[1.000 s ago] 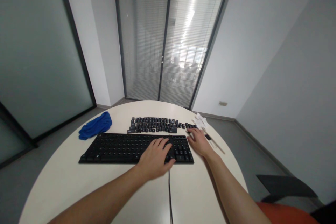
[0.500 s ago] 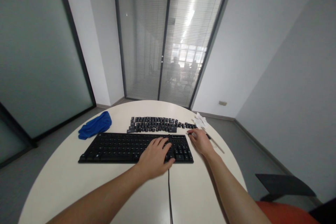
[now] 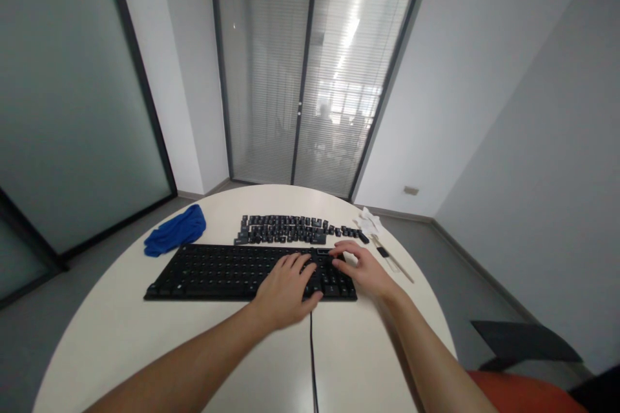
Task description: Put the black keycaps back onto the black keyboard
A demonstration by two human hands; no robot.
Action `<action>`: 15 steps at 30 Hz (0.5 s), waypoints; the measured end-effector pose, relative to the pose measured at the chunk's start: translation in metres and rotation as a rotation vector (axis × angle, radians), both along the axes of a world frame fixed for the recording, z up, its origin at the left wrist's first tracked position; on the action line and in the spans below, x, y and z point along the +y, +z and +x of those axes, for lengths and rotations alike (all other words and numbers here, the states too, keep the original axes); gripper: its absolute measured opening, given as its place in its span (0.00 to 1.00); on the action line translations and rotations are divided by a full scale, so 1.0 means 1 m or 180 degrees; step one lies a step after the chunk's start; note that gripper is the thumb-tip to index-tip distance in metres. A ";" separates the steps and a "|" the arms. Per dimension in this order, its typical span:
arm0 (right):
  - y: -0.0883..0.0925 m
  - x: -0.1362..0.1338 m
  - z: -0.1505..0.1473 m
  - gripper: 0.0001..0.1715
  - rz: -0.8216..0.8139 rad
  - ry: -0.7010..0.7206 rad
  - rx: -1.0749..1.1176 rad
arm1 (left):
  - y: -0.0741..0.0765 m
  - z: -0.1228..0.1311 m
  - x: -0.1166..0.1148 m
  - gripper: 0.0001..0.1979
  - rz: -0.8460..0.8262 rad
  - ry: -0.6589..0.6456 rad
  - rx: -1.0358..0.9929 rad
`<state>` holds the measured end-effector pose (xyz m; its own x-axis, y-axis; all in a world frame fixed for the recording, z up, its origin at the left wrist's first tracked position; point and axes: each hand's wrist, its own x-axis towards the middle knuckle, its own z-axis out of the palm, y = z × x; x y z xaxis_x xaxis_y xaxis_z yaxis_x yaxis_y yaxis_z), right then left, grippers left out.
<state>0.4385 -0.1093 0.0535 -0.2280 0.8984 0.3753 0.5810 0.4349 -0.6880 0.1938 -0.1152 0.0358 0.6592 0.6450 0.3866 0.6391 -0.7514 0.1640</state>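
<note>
A black computer keyboard (image 3: 213, 271) lies across the table, its cable (image 3: 313, 355) running toward me. My left hand (image 3: 287, 290) lies on its right part, fingers spread and palm down, open. Over the number pad (image 3: 334, 287) is my right hand (image 3: 361, 269), its fingers curved and thumb apart from the index finger. I see nothing held between them, though the fingertips are small and dark behind. Loose black keycaps (image 3: 283, 230) stand in rows just beyond the keyboard, with a string of them trailing right to a longer dark keycap (image 3: 363, 237).
A crumpled blue cloth (image 3: 177, 230) lies at the left of the round white table (image 3: 111, 316). At the right are crumpled white tissue (image 3: 369, 221), a thin pale stick (image 3: 402, 269) and a small black-handled tool (image 3: 382, 251). A chair (image 3: 527, 341) stands at the right.
My right hand has moved left, from the table beside the keyboard onto the number pad, uncovering the longer keycap and the black-handled tool. My left hand has stayed in place.
</note>
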 end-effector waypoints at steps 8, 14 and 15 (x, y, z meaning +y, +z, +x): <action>-0.001 -0.004 -0.014 0.11 -0.0201 0.0208 -0.0242 | 0.000 0.000 0.000 0.25 0.0007 -0.0004 0.0020; 0.000 -0.003 -0.015 0.11 -0.0085 0.0295 -0.0417 | 0.000 0.000 0.000 0.25 0.0029 -0.0005 0.0019; 0.001 -0.003 -0.015 0.11 -0.0035 0.0345 -0.0431 | 0.000 0.000 0.000 0.24 0.0033 -0.0008 0.0022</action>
